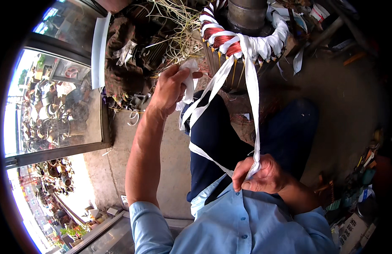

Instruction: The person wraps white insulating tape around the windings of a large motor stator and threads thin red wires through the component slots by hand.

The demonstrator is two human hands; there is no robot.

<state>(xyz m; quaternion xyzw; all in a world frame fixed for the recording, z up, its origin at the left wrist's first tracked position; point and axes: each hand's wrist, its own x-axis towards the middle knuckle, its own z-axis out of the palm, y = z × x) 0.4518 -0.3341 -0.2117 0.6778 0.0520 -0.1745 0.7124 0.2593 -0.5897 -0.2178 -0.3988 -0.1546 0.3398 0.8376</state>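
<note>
In front of my knees stands a motor stator [219, 63] with red copper windings [223, 39] round its top. White cloth tape [253, 97] wraps much of that coil ring, and two lengths of it hang down toward me. My right hand [263, 175], low before my shirt, is closed on one length, which is pulled taut from the ring. Another length loops across my left thigh between the hands. My left hand [172, 86], left of the stator, grips a loose bunch of the same tape [188, 86]; part of the bunch is hidden behind the fingers.
A dark metal cylinder [246, 17] rises inside the coil ring. Tangled pale strands [179, 34] and a dirty brown cloth [124, 55] lie at the far left. A glazed door [56, 101] stands at the left. Tools and boxes [361, 211] crowd the right edge.
</note>
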